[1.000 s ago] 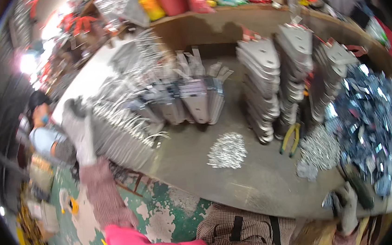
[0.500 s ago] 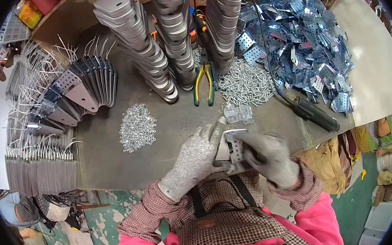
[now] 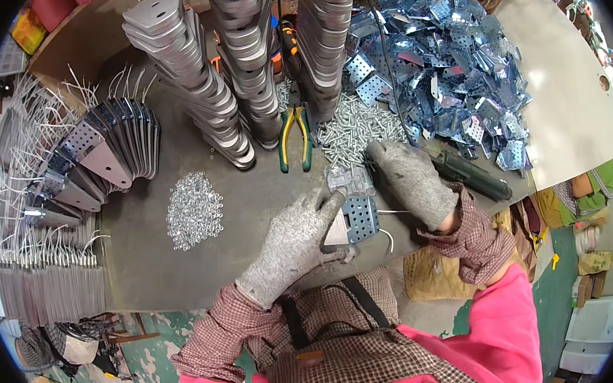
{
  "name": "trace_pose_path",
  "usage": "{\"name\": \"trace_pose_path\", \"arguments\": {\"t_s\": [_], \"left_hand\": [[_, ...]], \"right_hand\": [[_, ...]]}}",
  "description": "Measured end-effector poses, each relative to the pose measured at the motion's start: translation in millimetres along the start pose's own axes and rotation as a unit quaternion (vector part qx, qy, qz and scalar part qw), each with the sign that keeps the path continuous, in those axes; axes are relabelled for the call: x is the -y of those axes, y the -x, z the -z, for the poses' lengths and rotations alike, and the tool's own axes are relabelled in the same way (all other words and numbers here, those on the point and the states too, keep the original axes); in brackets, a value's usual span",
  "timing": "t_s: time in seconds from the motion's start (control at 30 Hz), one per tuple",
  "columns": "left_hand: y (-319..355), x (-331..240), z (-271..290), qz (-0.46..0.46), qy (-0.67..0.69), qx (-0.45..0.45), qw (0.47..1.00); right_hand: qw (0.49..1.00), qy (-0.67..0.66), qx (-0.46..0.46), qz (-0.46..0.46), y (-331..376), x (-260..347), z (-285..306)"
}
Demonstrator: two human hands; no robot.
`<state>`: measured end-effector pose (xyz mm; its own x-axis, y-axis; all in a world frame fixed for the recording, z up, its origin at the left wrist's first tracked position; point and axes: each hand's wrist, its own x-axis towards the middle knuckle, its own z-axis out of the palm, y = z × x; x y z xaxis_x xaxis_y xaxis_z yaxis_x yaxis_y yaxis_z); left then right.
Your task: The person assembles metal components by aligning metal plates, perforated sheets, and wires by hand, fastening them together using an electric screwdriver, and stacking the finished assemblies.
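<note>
My left hand point(image 3: 293, 244), in a grey knit glove, is closed on the left end of a flat metal plate point(image 3: 336, 231) at the table's front edge. A blue-tinted perforated bracket point(image 3: 361, 219) covers the plate's right end, and two white wire leads point(image 3: 389, 241) stick out beyond it. My right hand point(image 3: 413, 182), gloved alike, reaches forward to the near right edge of a pile of screws point(image 3: 356, 129). Its fingers are bunched together; what they pinch, if anything, is hidden. Just behind the plate lie small clear plastic pieces point(image 3: 349, 180).
A black cylindrical power screwdriver point(image 3: 473, 177) lies right of my right hand. Green-yellow pliers point(image 3: 294, 138) stand before tall stacks of metal plates point(image 3: 238, 73). Nuts point(image 3: 194, 211) lie left, finished-looking plate assemblies point(image 3: 109, 147) farther left, and loose perforated brackets point(image 3: 448, 62) back right.
My right hand has left the plate and moved forward to the screws. The bracket's perforated face and the white leads now show. The whole view has shifted slightly.
</note>
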<state>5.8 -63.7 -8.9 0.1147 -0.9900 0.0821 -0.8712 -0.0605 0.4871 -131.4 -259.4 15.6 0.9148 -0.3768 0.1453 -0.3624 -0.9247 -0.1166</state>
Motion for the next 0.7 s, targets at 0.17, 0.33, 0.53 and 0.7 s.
{"name": "trace_pose_path", "arguments": {"t_s": [0.17,0.33,0.53,0.7], "left_hand": [[5.4,2.9,-5.5,-0.004,0.004,-0.047,0.999],[5.5,6.2,-11.3,-0.019,-0.008,-0.073,0.997],[3.0,3.8,-7.4,-0.001,0.017,-0.036,0.999],[3.3,3.7,-8.1,-0.014,-0.005,-0.053,0.998]], "right_hand": [[0.999,-0.042,-0.009,-0.009,-4.7,-3.8,6.5],[0.813,-0.576,0.005,-0.081,22.6,33.3,8.4],[0.936,-0.340,-0.084,0.039,24.7,39.9,-21.7],[0.960,-0.249,-0.080,0.098,26.7,34.7,-15.4]]}}
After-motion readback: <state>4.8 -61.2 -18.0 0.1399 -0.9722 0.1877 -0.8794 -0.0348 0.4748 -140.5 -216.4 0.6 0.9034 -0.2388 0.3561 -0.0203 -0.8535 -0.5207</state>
